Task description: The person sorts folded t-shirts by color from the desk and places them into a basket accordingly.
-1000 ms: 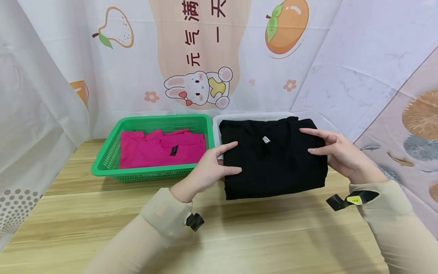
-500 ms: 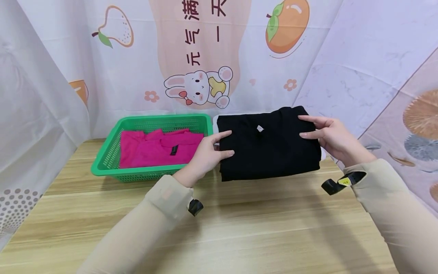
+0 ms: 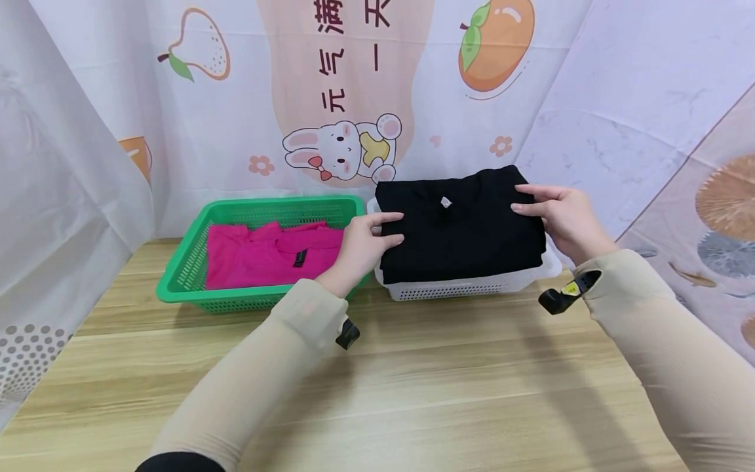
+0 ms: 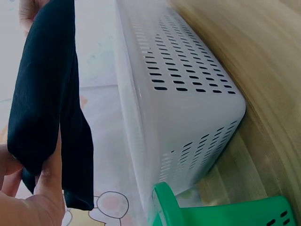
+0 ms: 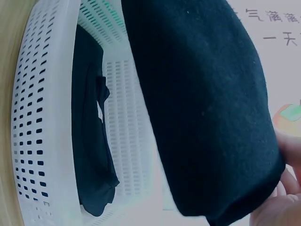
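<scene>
A folded black shirt (image 3: 460,236) with a small white neck tag is held level between both hands. My left hand (image 3: 362,246) pinches its left edge, thumb and fingers on either side of the cloth. At the opposite edge, my right hand (image 3: 563,216) grips it the same way. Both wrist views show the shirt raised above the white basket (image 4: 183,103), with a gap between cloth and rim. Inside that basket lies another folded black garment (image 5: 89,136) with a pale tag, hidden from the head view by the held shirt.
Directly left of the white basket stands a green basket (image 3: 248,293) holding a folded pink shirt (image 3: 259,262) with a black tag. Both stand at the back of the wooden table (image 3: 413,393), close to a printed curtain (image 3: 212,144).
Both hands have carried the black shirt away from me and upward, over the white basket, whose front wall now shows below it. The green basket has stayed put.
</scene>
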The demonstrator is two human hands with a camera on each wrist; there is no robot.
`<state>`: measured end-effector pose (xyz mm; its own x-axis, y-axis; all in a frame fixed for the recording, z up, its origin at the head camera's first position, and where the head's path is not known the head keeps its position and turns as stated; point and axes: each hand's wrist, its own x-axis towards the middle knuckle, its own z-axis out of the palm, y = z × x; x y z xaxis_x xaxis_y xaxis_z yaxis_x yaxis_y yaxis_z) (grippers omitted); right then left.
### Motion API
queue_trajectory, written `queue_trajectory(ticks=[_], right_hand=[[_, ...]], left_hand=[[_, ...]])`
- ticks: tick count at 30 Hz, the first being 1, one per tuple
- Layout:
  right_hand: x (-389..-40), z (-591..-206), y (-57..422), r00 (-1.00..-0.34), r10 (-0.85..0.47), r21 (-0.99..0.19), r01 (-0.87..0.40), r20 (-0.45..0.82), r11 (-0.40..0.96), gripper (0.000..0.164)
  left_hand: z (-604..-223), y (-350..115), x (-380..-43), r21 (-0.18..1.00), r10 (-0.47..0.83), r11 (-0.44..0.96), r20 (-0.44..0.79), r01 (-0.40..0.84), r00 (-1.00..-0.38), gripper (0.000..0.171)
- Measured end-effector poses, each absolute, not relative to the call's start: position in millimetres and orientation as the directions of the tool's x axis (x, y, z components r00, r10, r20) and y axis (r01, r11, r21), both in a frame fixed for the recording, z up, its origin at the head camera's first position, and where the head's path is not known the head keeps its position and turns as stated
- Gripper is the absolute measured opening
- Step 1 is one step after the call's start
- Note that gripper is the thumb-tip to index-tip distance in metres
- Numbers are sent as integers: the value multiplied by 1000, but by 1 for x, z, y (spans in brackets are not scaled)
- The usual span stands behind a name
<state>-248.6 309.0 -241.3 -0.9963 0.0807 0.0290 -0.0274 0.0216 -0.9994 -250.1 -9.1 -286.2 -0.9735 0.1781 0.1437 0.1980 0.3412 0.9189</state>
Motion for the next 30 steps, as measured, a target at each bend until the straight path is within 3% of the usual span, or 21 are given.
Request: queue_trajectory(ticks=[16,30], right_hand=[[-278,-245,304,-993,118,-995,37,-26,91,37],[-290,-272,302,-984,170,-990,-23,47,139,38]], left_hand=[[-299,7,-275,912,-13,382,166,148,-986,30],[-314,9,-279,888,-39,444,152,119,-988,27]])
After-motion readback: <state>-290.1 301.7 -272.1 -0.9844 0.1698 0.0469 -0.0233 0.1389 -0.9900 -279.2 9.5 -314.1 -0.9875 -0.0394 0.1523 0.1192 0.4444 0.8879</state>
